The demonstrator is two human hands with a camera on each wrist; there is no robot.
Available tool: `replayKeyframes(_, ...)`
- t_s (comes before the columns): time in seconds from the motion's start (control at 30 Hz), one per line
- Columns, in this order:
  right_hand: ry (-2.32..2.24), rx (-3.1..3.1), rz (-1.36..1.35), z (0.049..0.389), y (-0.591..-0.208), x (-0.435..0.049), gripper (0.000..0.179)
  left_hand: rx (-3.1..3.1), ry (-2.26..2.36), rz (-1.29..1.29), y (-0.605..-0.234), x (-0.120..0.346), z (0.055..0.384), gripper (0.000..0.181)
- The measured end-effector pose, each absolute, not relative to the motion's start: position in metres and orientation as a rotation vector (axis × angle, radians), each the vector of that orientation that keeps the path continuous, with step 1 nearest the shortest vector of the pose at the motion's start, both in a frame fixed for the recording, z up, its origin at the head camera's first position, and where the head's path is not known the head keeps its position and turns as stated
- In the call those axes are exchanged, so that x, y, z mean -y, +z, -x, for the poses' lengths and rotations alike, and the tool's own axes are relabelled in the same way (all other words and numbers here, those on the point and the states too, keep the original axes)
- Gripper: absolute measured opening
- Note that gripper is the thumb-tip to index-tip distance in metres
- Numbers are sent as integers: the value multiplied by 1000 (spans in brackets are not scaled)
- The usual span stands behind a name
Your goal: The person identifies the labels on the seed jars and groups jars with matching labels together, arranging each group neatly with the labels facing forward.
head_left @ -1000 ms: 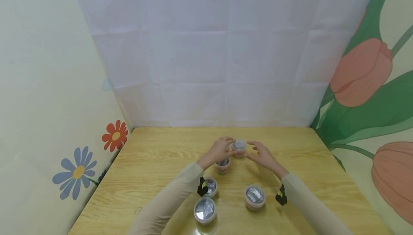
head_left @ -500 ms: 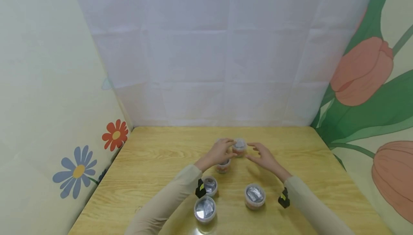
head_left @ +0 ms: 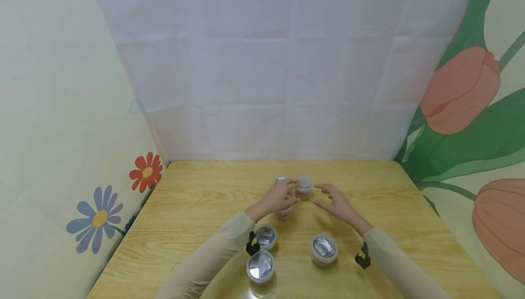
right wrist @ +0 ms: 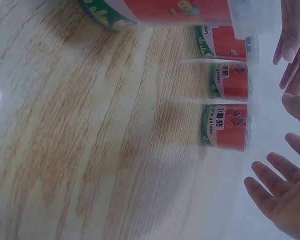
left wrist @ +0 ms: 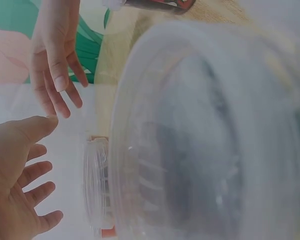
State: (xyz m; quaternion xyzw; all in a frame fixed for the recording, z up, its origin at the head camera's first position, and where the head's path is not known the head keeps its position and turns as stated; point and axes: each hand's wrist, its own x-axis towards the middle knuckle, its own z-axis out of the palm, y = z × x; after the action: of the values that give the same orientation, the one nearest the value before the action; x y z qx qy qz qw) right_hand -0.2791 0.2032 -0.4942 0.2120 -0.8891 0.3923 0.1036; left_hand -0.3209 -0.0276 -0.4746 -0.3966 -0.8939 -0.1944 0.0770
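A small plastic tub (head_left: 304, 188) with a clear lid and red label stands toward the back of the table. My left hand (head_left: 279, 197) is just left of it, fingers apart and gently bent. On its other side is my right hand (head_left: 335, 200), thumb and fingers likewise spread. In the right wrist view both hands hover at lid height beside three red-and-green tubs (right wrist: 225, 127) labelled "little garden" with tomato pictures. Neither hand holds anything. Partly hidden behind and under my left hand are another lid (head_left: 280, 178) and a tub (head_left: 284, 213).
Nearer me, two tubs (head_left: 260, 267) (head_left: 266, 236) stand by my left forearm, and another tub (head_left: 324, 250) sits between the forearms. Silver packets show under their lids. The wooden table (head_left: 197, 198) meets a white cloth backdrop (head_left: 246, 85); painted walls flank it.
Both hands have drawn slightly apart and a little back from the far tub. More of the lid behind my left hand shows now. The tubs stay put.
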Motion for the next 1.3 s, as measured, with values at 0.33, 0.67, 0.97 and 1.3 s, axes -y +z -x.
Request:
replayKeyframes(0.33, 1178, 2636, -594, 273, -492, -204, 48, 2690, -602, 1224, -470, 27, 313, 51)
replayKeyframes(0.67, 1169, 2624, -627, 270, -493, -206, 48, 2689, -568, 1264, -470, 28, 309, 48)
replayKeyframes(0.97, 1183, 2655, -640, 261, -487, -203, 48, 2692, -551, 1292, -469, 26, 303, 47)
replayKeyframes(1.3, 1150, 2644, -687, 256, -486, -201, 47, 2652, -543, 1346, -468, 24, 295, 47)
